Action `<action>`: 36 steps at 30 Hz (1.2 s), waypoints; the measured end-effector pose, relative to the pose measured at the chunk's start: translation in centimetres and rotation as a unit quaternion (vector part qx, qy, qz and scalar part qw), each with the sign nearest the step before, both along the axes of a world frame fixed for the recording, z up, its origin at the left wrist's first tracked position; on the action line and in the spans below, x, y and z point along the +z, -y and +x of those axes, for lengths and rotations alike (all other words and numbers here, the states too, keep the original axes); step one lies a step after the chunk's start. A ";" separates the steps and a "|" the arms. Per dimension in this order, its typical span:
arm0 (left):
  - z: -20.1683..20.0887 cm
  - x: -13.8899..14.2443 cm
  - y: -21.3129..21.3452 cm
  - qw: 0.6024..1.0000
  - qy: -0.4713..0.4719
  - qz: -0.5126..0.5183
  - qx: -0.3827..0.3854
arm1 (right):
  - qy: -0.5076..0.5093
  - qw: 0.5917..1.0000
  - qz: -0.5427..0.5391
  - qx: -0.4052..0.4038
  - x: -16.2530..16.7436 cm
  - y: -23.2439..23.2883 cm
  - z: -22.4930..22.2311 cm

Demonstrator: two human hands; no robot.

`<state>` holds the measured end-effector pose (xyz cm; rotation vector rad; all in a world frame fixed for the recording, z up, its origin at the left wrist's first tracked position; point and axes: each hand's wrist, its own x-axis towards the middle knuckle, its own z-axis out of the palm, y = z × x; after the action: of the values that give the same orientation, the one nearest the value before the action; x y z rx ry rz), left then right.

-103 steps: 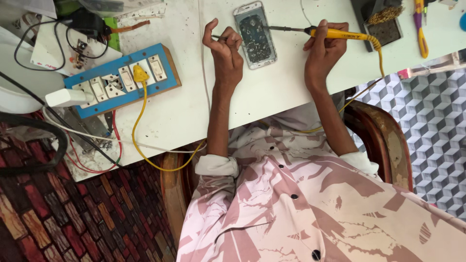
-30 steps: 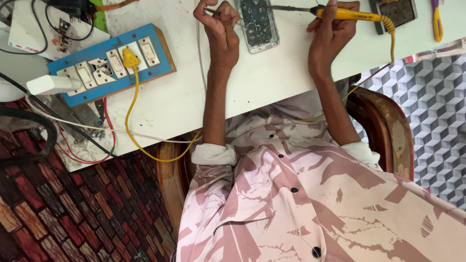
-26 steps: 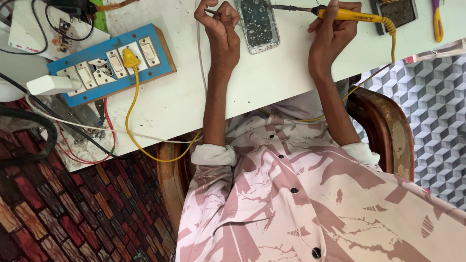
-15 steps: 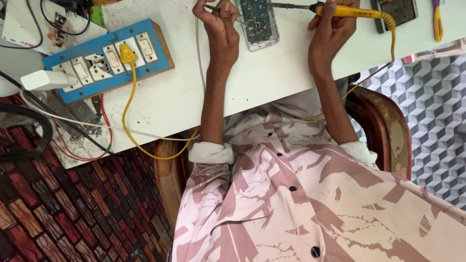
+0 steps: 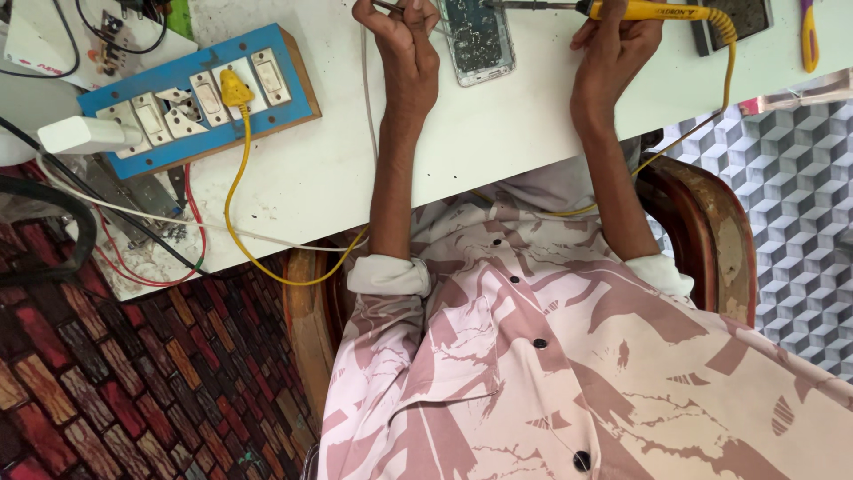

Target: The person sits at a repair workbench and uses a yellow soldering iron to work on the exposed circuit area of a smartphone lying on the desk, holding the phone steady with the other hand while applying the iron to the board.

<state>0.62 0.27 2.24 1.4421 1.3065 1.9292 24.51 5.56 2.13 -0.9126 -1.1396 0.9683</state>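
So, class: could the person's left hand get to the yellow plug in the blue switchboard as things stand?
Probably yes. The left hand grips a thin tool beside the opened phone, and only bare white tabletop lies between it and the yellow plug. The tool would likely have to be put down first.

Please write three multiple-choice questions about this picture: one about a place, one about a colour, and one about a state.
1. Where does the opened phone with its bare circuit board lie on the white table?
A. Between the two hands
B. On the blue switch board
C. On the floor

2. What colour is the plug in the blue wooden switch board?
A. Red
B. Yellow
C. Green

3. What is the right hand doing?
A. Resting open on the table
B. Holding the yellow-handled soldering iron
C. Touching the plug

Answers: 1 A, the phone lies between the left hand and the right hand. 2 B, the plug and its cord are yellow. 3 B, its grip closes round the yellow handle.
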 end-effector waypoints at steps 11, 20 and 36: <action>-0.1 -0.1 -0.1 1.000 0.010 0.016 -0.014 | -0.009 1.000 0.012 0.022 -0.4 0.0 0.0; 0.0 0.4 -0.2 0.999 0.031 0.017 -0.019 | 0.006 1.000 0.017 0.007 -0.6 0.0 0.1; -0.1 1.7 0.9 1.000 0.019 0.018 -0.015 | -0.028 0.999 0.007 0.020 0.2 -0.2 -0.4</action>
<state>0.52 -0.65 3.99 1.4263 1.2326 1.9603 24.09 5.74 2.37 -0.8493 -1.1207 1.0112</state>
